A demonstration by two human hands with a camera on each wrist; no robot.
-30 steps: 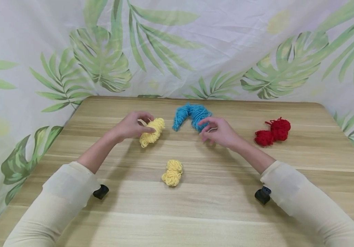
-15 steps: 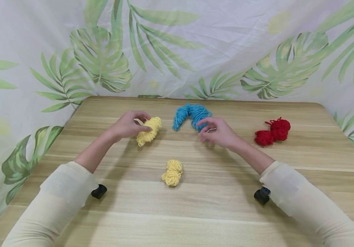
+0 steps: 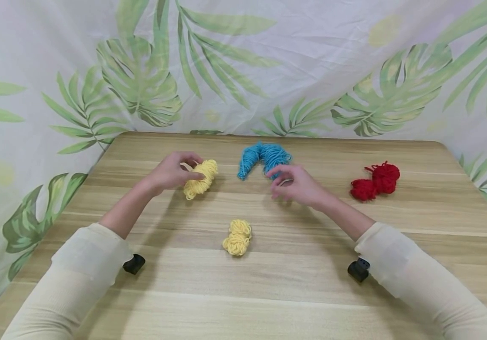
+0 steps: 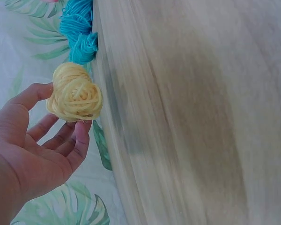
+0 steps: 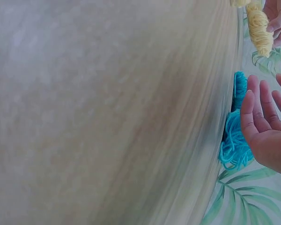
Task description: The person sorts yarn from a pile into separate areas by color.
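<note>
My left hand (image 3: 172, 173) pinches a yellow yarn skein (image 3: 201, 179) between thumb and fingers, over the left part of the table. In the left wrist view the skein (image 4: 76, 96) shows end-on, held in the left hand (image 4: 42, 145). My right hand (image 3: 299, 187) holds nothing; its fingers are loosely bent in front of a blue yarn skein (image 3: 252, 158) lying near the back edge. Seen from the right wrist, the right hand (image 5: 269, 126) overlaps the blue skein (image 5: 236, 145); whether they touch I cannot tell.
A second yellow skein (image 3: 238, 237) lies mid-table, nearer the front. A red yarn skein (image 3: 383, 178) rests at the right. Behind the wooden table (image 3: 243, 302) hangs a leaf-print cloth (image 3: 303, 52). Black wrist devices (image 3: 134, 264) sit under both sleeves.
My left hand has drifted left with the yellow skein, away from the blue one. The right hand has shifted very slightly left and down. The skeins on the table stay put.
</note>
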